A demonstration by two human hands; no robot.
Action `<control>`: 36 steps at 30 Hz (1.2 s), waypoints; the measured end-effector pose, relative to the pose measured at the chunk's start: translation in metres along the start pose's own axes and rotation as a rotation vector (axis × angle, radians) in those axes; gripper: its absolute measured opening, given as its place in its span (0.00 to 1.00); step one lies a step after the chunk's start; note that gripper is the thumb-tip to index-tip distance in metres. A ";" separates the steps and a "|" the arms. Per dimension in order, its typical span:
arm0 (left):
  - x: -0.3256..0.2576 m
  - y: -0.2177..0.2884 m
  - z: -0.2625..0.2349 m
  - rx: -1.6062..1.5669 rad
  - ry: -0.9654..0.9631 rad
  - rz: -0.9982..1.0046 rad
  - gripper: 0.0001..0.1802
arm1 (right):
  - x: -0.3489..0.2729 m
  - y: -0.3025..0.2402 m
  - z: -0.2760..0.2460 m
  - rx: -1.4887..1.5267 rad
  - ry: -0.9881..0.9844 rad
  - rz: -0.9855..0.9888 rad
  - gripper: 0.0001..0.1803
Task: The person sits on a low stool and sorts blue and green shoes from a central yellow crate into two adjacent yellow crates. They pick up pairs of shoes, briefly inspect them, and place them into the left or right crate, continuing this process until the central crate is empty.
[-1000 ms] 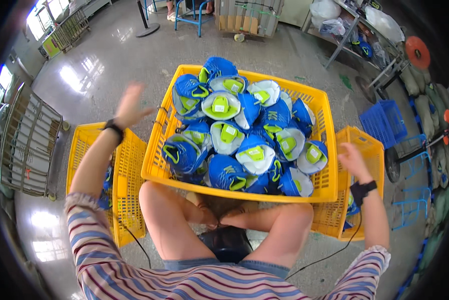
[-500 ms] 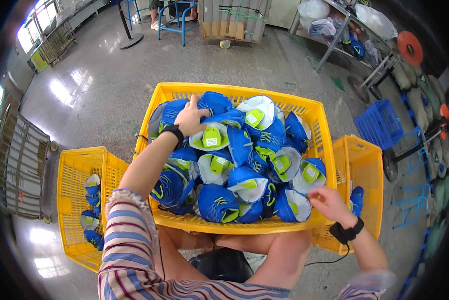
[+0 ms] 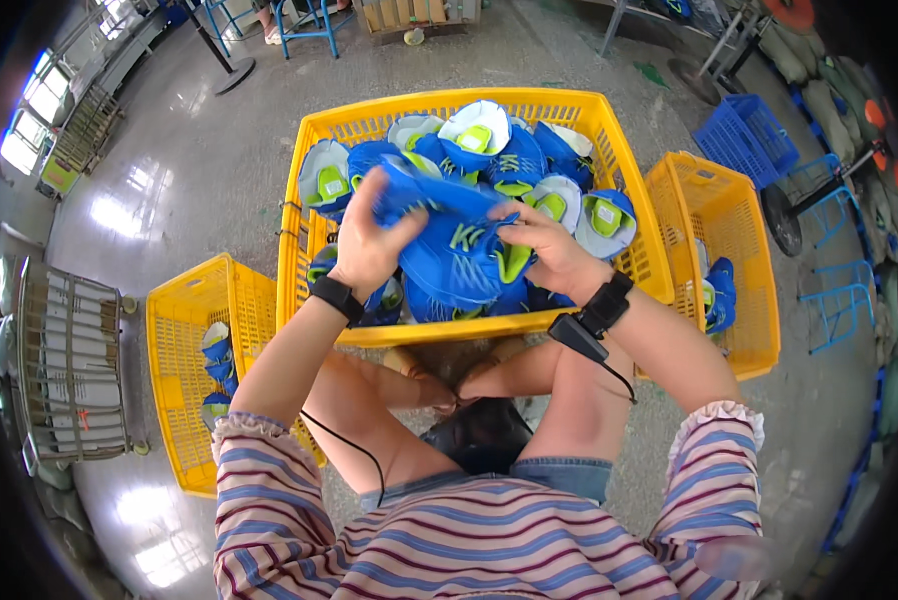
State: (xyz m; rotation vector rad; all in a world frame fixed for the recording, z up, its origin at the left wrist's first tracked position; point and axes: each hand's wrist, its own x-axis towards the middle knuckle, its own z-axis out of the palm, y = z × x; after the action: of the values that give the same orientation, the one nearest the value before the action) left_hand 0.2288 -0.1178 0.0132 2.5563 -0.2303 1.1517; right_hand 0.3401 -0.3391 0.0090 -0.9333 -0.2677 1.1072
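Blue shoe uppers with lime-green linings and white insides fill a yellow crate [image 3: 294, 290] in front of my knees. My left hand [image 3: 367, 240] has its thumb and fingers around a blue shoe upper [image 3: 434, 192], which is raised over the pile and smeared by motion. Across from it, my right hand [image 3: 559, 250] is closed with thumb and fingertips at the right end of the raised blue material. Just below lies another upper [image 3: 454, 262] with pale lacing marks; whether the right fingers also grip this one, I cannot tell.
Lower yellow crates flank the full one, a left crate [image 3: 184, 370] and a right crate [image 3: 729, 300], each holding some uppers. A blue basket [image 3: 747, 140] stands beyond on the right. On the far left is a slatted cart [image 3: 74, 370]. A cord hangs from each wrist.
My left hand has lifted an upper from the pile's left side and come nearer. My right hand has moved from the crate's near right corner to the raised upper. The view has shifted.
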 end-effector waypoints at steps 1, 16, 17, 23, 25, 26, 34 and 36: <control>-0.001 0.001 -0.002 0.116 0.051 0.043 0.23 | -0.008 0.001 0.005 -0.116 -0.055 -0.095 0.24; -0.027 0.018 -0.032 -0.536 0.462 -0.336 0.19 | -0.106 -0.019 -0.004 0.311 -0.043 -0.414 0.34; -0.028 0.025 -0.039 -0.759 0.485 -0.387 0.17 | -0.113 -0.024 -0.011 0.506 -0.006 -0.397 0.33; -0.036 0.034 -0.051 -0.665 0.157 -0.297 0.19 | -0.117 0.000 -0.020 0.172 -0.223 -0.156 0.47; -0.037 0.045 -0.059 -0.710 0.111 -0.335 0.20 | -0.116 0.006 -0.006 0.368 -0.181 -0.142 0.32; -0.035 0.051 -0.059 -0.739 0.093 -0.350 0.20 | -0.119 -0.001 0.002 0.331 -0.205 -0.119 0.32; -0.011 0.097 -0.045 -0.797 -0.107 -0.403 0.23 | -0.132 -0.006 0.046 0.278 -0.382 0.049 0.33; -0.009 0.111 -0.035 -0.810 -0.129 -0.424 0.23 | -0.133 0.011 0.033 0.156 -0.358 0.039 0.41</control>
State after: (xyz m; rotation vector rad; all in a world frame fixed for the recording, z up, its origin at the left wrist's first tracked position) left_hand 0.1675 -0.2089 0.0534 1.8290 -0.1332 0.5639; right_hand 0.2519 -0.4342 0.0537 -0.6000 -0.4501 1.3105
